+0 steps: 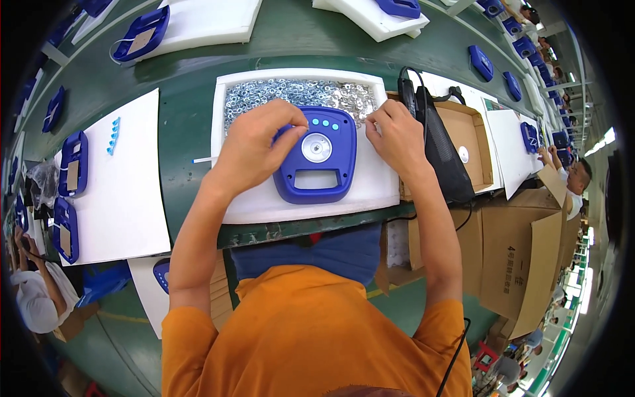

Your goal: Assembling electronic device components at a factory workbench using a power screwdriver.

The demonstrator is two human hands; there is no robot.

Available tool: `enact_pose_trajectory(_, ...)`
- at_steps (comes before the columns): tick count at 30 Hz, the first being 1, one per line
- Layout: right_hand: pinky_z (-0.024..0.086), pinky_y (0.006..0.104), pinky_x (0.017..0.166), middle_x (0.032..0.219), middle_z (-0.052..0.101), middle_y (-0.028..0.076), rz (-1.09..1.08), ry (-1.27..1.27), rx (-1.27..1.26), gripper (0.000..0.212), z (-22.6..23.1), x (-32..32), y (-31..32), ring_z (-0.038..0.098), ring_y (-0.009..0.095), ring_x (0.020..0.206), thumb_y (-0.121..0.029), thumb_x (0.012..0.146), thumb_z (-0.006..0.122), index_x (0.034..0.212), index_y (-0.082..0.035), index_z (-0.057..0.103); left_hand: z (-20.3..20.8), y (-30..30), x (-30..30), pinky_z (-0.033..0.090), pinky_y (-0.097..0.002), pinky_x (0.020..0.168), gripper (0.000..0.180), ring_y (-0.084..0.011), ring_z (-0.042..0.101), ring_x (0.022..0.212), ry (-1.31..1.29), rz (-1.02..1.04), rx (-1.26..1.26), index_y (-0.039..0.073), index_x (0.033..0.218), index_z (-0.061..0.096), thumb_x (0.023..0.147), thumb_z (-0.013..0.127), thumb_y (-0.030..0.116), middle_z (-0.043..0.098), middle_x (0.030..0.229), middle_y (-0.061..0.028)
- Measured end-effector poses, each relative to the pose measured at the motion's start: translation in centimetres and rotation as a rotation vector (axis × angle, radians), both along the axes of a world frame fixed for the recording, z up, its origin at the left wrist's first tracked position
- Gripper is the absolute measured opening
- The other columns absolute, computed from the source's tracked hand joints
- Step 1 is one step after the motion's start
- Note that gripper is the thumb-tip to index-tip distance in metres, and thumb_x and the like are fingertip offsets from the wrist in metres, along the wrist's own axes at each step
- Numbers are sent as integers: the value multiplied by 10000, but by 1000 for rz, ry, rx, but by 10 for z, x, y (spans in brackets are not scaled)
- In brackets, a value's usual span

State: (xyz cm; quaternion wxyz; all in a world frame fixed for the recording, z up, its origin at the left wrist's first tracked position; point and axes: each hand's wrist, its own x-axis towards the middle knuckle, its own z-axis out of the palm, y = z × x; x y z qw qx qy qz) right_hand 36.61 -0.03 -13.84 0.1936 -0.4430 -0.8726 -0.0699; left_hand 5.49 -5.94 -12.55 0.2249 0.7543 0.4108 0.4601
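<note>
"Overlapping the blue case [316, 165] at its far-left corner, the nearer left hand [258, 140] shows narrow fingertips, contents unclear."
"Case's lie?"
"Between hands, long axis near-to-far."
"The right hand [401, 137]?"
"Just right of it, fingers narrow, contents unclear."

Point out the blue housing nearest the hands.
The blue housing with the round silver disc, on the white foam tray between the left hand and right hand; the other blue housings lie farther away, outside this tray.
</note>
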Motion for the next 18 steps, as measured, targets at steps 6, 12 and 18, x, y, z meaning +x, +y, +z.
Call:
enact_pose_trajectory(6, 604, 408, 715, 953, 659, 60, 205, 313, 29, 140, 23, -46, -36, 717, 275, 880, -89, 858, 893, 929, -100, 773, 0, -3, 5, 599, -427, 895, 105, -341, 762, 1007, 155, -3, 48, 33, 1083, 745, 993, 800, 24, 779, 1079, -126)
enact_pose_trajectory(12, 580, 380, 673, 923, 614, 41, 365, 200, 92, 170, 14, -65, -42, 670, 240, 830, -81, 841, 889, 937, -94, 749, -6, -1, 5, 600, -437, 896, 113, -348, 759, 1004, 166, 8, 83, 40, 1083, 746, 984, 801, 33, 780, 1070, -126)
enact_pose_trajectory(18, 564, 378, 641, 925, 648, 44, 405, 127, 86, 186, 11, -59, -44, 676, 237, 798, -53, 833, 917, 913, -67, 750, -10, 0, 8, 604, -452, 887, 129, -356, 760, 1010, 192, -3, 110, 40, 1080, 748, 967, 809, 38, 786, 1077, -126)
